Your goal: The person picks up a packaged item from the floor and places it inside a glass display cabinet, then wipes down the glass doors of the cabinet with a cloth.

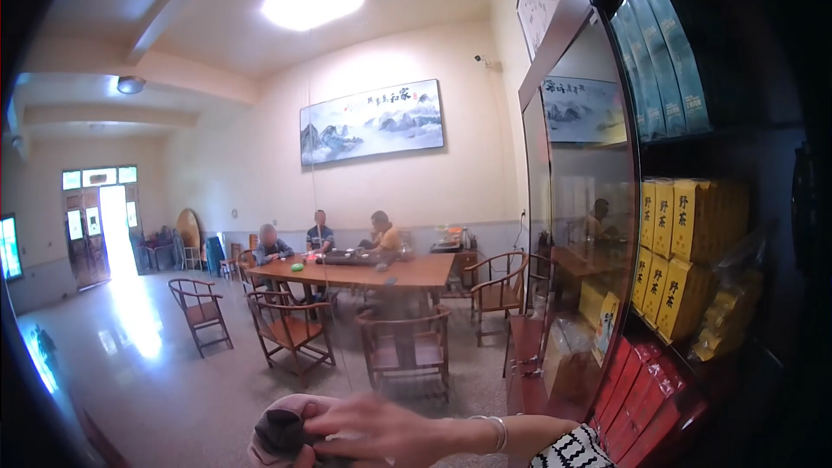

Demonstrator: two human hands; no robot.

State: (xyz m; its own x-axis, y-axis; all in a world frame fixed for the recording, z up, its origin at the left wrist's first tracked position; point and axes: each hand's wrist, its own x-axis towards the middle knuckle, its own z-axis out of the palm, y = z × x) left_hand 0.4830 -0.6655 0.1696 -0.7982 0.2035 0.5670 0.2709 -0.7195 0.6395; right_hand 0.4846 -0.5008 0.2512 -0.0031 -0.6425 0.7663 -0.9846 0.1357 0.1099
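My right hand [373, 426] reaches in from the lower right, with a bracelet on the wrist and a black-and-white patterned sleeve [572, 449]. Its fingers are closed on a bunched cloth [276, 412], pinkish with a dark grey part. The hand is slightly blurred, and the lower frame edge cuts off part of it. Thin lines and a hazy patch ahead suggest a clear glass pane in front of the hand; whether the cloth touches it I cannot tell. My left hand does not show.
Right, a cabinet holds yellow packs [680, 221], teal bags [663, 52] and red boxes [641, 399], beside a reflective glass panel [585, 199]. Ahead, three people sit around a wooden table [416, 270]. Wooden chairs [403, 342] stand nearby. A bright doorway [114, 230] is far left.
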